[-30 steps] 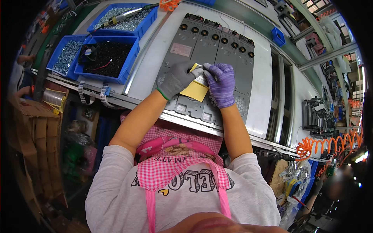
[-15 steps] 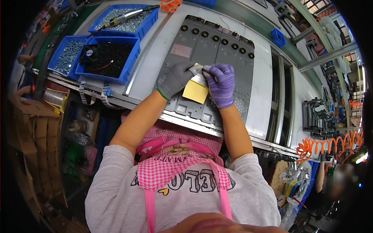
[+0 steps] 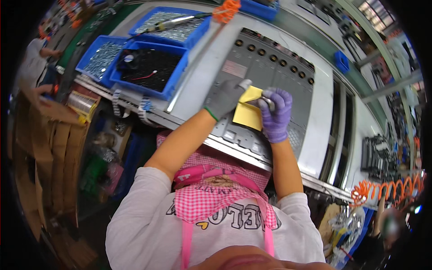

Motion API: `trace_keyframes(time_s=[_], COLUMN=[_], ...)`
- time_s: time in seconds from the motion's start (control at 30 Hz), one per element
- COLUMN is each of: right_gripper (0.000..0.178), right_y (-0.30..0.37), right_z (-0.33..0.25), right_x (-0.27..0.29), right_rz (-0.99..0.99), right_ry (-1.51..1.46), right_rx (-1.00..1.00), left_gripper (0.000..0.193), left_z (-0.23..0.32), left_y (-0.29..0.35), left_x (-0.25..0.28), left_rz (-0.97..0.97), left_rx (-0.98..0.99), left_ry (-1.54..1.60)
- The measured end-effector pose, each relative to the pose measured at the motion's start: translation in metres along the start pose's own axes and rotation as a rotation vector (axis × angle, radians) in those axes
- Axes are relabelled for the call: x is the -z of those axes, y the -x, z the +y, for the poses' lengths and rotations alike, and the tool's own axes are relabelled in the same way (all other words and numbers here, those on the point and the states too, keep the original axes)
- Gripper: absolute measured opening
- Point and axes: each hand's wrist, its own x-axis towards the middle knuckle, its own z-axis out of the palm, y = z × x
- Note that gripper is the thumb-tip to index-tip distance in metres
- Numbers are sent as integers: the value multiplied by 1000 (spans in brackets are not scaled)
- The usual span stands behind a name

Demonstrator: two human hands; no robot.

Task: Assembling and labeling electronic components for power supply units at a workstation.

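Note:
Over a flat grey panel (image 3: 288, 85) lies a small yellow sheet (image 3: 247, 116), bent across its middle so its upper part (image 3: 252, 93) tilts at an angle. My left hand (image 3: 225, 96), in a grey glove with a green cuff, pinches the sheet's left edge near the fold. On the other side, my right hand (image 3: 278, 112), in a purple striped glove with pale fingertips, is closed with its fingertips at the sheet's upper right corner. Part of the panel is hidden under the sheet and both hands. Several round black-and-brass pieces (image 3: 261, 52) line the panel's far end.
Blue bins of silver screws (image 3: 175, 31) and black screws (image 3: 157, 65) stand at the left, a screwdriver (image 3: 180, 20) across one. An orange coiled hose (image 3: 227, 11) hangs at the top. Metal rails (image 3: 335, 130) run at right. Cardboard (image 3: 58, 148) stands at lower left.
My hands have moved slightly apart, and more of the sheet's upper part shows between them. The whole view has shifted, with the bench now lower and further right.

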Motion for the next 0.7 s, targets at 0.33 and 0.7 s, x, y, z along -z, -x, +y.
trace_keyframes(time_s=[0.33, 0.7], right_gripper=[33, 21], right_y=[-7, -13], right_z=[9, -3], right_x=[18, 19], right_rz=[-159, -84], right_ry=[210, 195], right_rx=[-151, 31], left_gripper=[38, 38], left_z=[2, -5], left_y=[3, -5], left_x=[-8, -7], left_rz=[185, 164], left_rx=[-303, -225], left_ry=[-195, -193])
